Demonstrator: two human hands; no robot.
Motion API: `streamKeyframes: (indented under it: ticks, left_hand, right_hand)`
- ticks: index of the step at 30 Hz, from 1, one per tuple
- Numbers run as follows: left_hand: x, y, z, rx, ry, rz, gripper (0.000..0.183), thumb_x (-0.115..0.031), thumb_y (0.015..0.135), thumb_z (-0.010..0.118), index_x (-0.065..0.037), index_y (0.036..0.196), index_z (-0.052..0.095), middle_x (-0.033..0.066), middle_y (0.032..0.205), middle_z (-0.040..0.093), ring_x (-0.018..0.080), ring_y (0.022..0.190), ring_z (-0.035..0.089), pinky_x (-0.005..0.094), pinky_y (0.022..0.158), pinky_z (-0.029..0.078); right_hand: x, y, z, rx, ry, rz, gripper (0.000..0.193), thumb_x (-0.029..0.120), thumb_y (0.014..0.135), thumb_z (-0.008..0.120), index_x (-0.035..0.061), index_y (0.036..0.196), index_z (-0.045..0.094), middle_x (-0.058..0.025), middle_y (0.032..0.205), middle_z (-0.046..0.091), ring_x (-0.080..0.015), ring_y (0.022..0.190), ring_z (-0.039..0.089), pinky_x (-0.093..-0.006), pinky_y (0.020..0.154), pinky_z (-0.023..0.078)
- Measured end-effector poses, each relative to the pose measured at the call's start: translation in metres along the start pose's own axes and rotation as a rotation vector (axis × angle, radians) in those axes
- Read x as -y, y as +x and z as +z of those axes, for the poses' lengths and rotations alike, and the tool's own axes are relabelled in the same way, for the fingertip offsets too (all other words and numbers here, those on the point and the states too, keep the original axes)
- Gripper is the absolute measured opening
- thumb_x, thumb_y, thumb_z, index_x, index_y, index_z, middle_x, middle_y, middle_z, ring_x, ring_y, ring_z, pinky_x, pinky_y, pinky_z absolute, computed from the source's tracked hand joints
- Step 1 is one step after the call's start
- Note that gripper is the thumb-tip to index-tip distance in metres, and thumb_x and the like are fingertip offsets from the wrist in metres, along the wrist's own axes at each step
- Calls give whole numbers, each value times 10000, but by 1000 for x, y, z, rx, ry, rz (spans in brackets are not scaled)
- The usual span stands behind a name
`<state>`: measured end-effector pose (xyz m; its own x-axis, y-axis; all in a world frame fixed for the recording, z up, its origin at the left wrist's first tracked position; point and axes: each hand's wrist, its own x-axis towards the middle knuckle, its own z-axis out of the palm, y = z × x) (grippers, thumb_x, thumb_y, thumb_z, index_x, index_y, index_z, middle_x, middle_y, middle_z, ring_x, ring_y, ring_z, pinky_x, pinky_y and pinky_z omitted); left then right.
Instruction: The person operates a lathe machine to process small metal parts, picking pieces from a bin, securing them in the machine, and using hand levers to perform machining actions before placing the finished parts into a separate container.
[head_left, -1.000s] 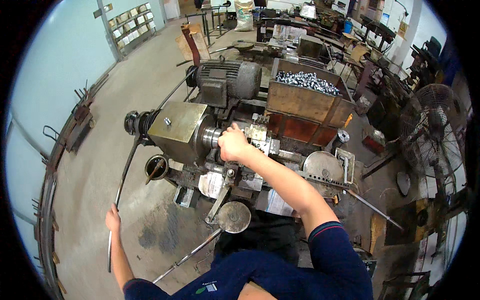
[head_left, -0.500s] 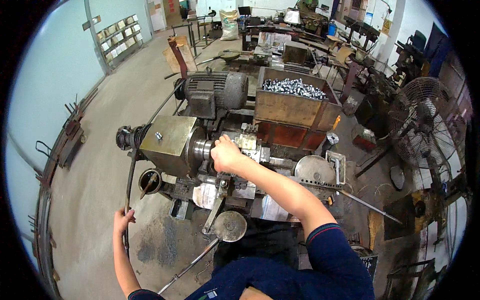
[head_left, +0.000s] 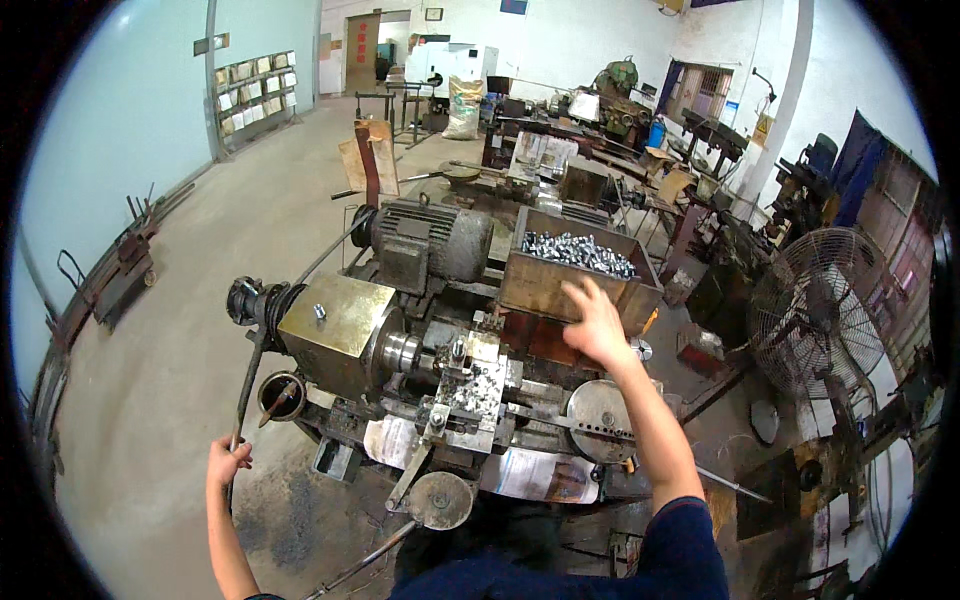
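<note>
My left hand (head_left: 229, 460) is wrapped round a long dark lever bar (head_left: 250, 388), which runs down from the left end of the lathe headstock (head_left: 335, 312). Out to the right, my right hand (head_left: 602, 328) hovers with fingers spread before the front wall of a metal crate (head_left: 535, 284); I see nothing in it. Small shiny metal parts (head_left: 578, 252) fill the crate. One similar metal piece (head_left: 319, 312) lies on the headstock's top cover. The bright spindle nose (head_left: 402, 352) faces a tool slide (head_left: 472, 388) strewn with metal chips.
Behind the headstock sits a grimy electric motor (head_left: 425, 242). A pot with a brush (head_left: 281, 397) stands lower left. Round handwheels (head_left: 441, 500) with long rods jut toward me. At right are another disc (head_left: 603, 415) and a large caged fan (head_left: 820, 310).
My right hand has left the spindle and swung right to the crate's front. My left hand stays on the lever, slightly lower and further left in view. The view has tilted up.
</note>
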<state>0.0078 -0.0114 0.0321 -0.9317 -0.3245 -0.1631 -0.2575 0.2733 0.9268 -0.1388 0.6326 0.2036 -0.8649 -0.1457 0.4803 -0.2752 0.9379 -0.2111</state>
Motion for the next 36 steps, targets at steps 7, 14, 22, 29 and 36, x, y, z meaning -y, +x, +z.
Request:
streamKeyframes:
  ticks: [7,14,22,29,36]
  left_hand:
    - [4,-13,-4,1,-24,-16,254,-111,758,646,68,908,547,97,651,587,173,544,602,288,498,521]
    - [-10,20,8,221,-106,-120,344,-126,766,599,64,1039,511,161,744,634,233,608,638,341,589,538]
    - [41,41,-33,-11,-154,-205,306,-249,836,616,23,967,562,85,755,587,190,691,602,312,642,507]
    - [-22,4,38,40,55,-201,549,-348,854,569,18,1248,461,239,1172,530,375,1020,548,430,849,460]
    - [-33,6,39,47,95,-229,552,-347,859,561,19,1257,449,239,1181,522,376,1027,543,433,857,455]
  right_hand:
    - [-65,-140,-11,-64,166,325,552,75,544,600,46,1095,588,-151,1243,496,-302,1134,493,-336,934,405]
    - [-204,-411,-59,-391,-192,788,328,111,624,617,12,935,650,-162,959,630,-279,873,613,-345,752,487]
    - [-164,-528,-81,-170,-321,1427,298,300,679,592,57,842,649,-163,815,631,-328,806,601,-399,683,479]
    - [-182,-645,-63,-142,-417,1396,258,265,597,618,144,805,711,-120,920,651,-271,902,616,-329,831,469]
    - [-152,-630,-82,48,-396,1783,313,246,588,650,101,863,691,-140,916,650,-284,913,615,-345,825,476]
